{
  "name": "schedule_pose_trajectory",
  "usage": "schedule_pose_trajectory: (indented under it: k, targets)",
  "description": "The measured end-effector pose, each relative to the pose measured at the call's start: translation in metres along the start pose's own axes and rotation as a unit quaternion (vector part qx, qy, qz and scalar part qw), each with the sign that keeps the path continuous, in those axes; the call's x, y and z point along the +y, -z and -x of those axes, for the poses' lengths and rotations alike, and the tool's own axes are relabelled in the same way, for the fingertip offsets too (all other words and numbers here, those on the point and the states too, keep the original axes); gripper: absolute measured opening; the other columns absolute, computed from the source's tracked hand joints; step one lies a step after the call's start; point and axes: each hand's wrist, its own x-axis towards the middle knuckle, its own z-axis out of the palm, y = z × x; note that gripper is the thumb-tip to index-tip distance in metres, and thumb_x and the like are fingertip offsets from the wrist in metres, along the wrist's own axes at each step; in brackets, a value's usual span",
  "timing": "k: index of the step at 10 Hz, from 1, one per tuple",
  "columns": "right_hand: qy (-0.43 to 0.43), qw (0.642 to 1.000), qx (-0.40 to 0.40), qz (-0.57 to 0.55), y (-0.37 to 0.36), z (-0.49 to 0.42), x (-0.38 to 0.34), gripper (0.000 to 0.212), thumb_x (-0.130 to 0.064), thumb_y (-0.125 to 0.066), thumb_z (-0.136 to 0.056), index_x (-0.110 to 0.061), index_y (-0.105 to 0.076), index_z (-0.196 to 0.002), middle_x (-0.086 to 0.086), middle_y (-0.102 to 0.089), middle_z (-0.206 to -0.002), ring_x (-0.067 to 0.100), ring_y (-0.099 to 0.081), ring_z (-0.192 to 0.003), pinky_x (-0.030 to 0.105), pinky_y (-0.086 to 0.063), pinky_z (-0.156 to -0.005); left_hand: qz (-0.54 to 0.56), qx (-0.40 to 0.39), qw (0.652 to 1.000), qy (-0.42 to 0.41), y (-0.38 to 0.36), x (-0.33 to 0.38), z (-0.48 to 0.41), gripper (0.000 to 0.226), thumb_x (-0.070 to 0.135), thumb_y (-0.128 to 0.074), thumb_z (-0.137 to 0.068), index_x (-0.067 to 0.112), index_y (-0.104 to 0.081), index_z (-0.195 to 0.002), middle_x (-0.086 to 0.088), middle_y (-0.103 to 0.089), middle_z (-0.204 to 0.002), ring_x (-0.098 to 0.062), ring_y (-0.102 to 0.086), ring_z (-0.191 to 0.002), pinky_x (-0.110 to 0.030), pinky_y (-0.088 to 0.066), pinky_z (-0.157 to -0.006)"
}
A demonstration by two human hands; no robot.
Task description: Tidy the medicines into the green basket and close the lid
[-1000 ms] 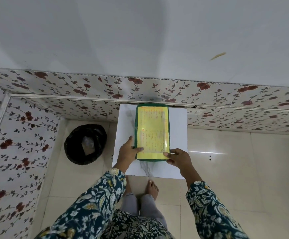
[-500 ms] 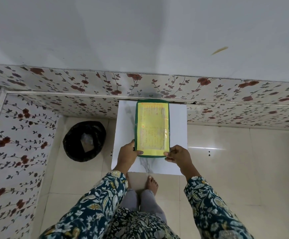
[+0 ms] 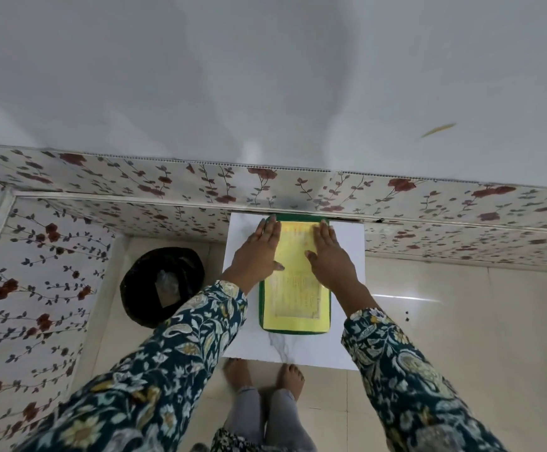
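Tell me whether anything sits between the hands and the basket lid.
Nothing visible does. The left hand and right hand both lie flat, palms down, directly on the far half of the yellow lid of the green basket.

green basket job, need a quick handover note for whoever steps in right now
Left hand: flat, palm down on the lid's far left part.
Right hand: flat, palm down on its far right part.
Green basket: on the white marble-look table, far end by the floral wall; yellow lid lies on top.
Done: no medicines visible outside; lid on.
Left: check the lid is seated all round, then lift the hands.
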Motion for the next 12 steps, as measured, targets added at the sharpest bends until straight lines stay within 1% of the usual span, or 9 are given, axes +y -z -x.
schedule_pose_trajectory:
  k: [2, 3, 4, 5, 6, 8, 10, 11, 12]
  targets:
    - [-0.002, 1.000, -0.012, 0.019, -0.004, 0.000, -0.003, 0.061, -0.022, -0.032, -0.099, -0.012, 0.004, -0.147, 0.005, 0.013, -0.158, 0.020, 0.012, -0.146, 0.041, -0.022, -0.118, 0.016, -0.014, 1.000, -0.005, 0.001, -0.003, -0.004, 0.095, 0.031, -0.059, -0.089, 0.007, 0.011, -0.148, -0.009, 0.018, -0.159, -0.025, 0.011, -0.148, -0.037, -0.009, -0.121]
    - [-0.031, 0.997, -0.009, -0.075, 0.006, 0.003, -0.005, 0.059, -0.022, -0.035, -0.098, -0.013, -0.004, -0.148, 0.004, 0.004, -0.159, 0.020, 0.004, -0.147, 0.044, -0.019, -0.117, 0.063, 0.001, 0.998, 0.013, 0.004, 0.000, 0.005, 0.094, 0.031, -0.059, -0.089, 0.009, 0.009, -0.149, -0.008, 0.015, -0.160, -0.026, 0.007, -0.149, -0.041, -0.012, -0.121]
    - [-0.130, 0.967, 0.013, -0.220, 0.004, 0.022, -0.002, 0.062, -0.018, -0.045, -0.095, -0.015, -0.013, -0.147, 0.010, -0.015, -0.157, 0.030, -0.021, -0.143, 0.048, -0.029, -0.114, 0.245, 0.063, 0.962, 0.105, -0.008, 0.007, 0.028, 0.089, 0.023, -0.059, -0.090, 0.013, 0.006, -0.150, -0.006, 0.010, -0.161, -0.025, -0.010, -0.148, -0.041, -0.026, -0.115]
    - [-0.169, 0.957, -0.035, -0.231, -0.009, 0.045, -0.003, 0.071, -0.009, -0.051, -0.089, -0.019, -0.011, -0.147, 0.017, -0.052, -0.131, 0.036, -0.055, -0.113, 0.043, -0.050, -0.091, 0.319, 0.023, 0.938, 0.133, -0.028, 0.016, 0.050, 0.084, 0.015, -0.055, -0.092, 0.019, 0.005, -0.150, -0.007, -0.014, -0.161, -0.029, -0.034, -0.140, -0.042, -0.035, -0.111]
    - [-0.171, 0.969, -0.005, -0.178, -0.008, 0.037, -0.002, 0.074, -0.009, -0.051, -0.089, -0.023, -0.009, -0.148, 0.018, -0.060, -0.120, 0.033, -0.061, -0.101, 0.040, -0.053, -0.083, 0.318, 0.027, 0.937, 0.140, -0.031, 0.015, 0.045, 0.084, 0.012, -0.053, -0.093, 0.022, 0.008, -0.150, -0.007, -0.036, -0.153, -0.030, -0.047, -0.130, -0.044, -0.042, -0.106]
    - [-0.164, 0.968, -0.003, -0.193, 0.002, 0.027, -0.002, 0.073, -0.011, -0.053, -0.090, -0.024, -0.011, -0.147, 0.017, -0.054, -0.132, 0.035, -0.058, -0.111, 0.044, -0.051, -0.092, 0.303, 0.020, 0.942, 0.141, -0.020, 0.013, 0.035, 0.083, 0.013, -0.051, -0.094, 0.021, 0.011, -0.149, -0.008, -0.036, -0.152, -0.030, -0.047, -0.130, -0.044, -0.042, -0.107]
    - [-0.162, 0.965, -0.001, -0.206, 0.004, 0.026, -0.003, 0.073, -0.011, -0.054, -0.090, -0.022, -0.012, -0.147, 0.013, -0.053, -0.133, 0.032, -0.058, -0.111, 0.041, -0.052, -0.089, 0.288, 0.012, 0.947, 0.143, -0.020, 0.013, 0.029, 0.083, 0.013, -0.050, -0.094, 0.019, 0.011, -0.149, -0.008, -0.033, -0.153, -0.030, -0.045, -0.132, -0.043, -0.041, -0.106]
    - [-0.164, 0.961, 0.007, -0.221, 0.007, 0.031, -0.008, 0.067, -0.011, -0.052, -0.090, -0.021, -0.018, -0.146, 0.014, -0.055, -0.132, 0.034, -0.059, -0.110, 0.044, -0.052, -0.089, 0.254, -0.002, 0.957, 0.140, -0.013, 0.017, 0.032, 0.081, 0.015, -0.050, -0.095, 0.013, 0.011, -0.149, -0.009, -0.016, -0.159, -0.031, -0.042, -0.133, -0.042, -0.041, -0.105]
    - [-0.144, 0.965, 0.096, -0.200, 0.011, 0.038, -0.013, 0.055, -0.015, -0.050, -0.090, -0.020, -0.031, -0.141, 0.014, -0.055, -0.132, 0.034, -0.055, -0.115, 0.048, -0.050, -0.092, 0.209, 0.045, 0.969, 0.126, -0.001, 0.019, 0.036, 0.073, 0.017, -0.047, -0.096, 0.011, 0.001, -0.150, -0.006, -0.002, -0.162, -0.029, -0.038, -0.137, -0.042, -0.040, -0.107]
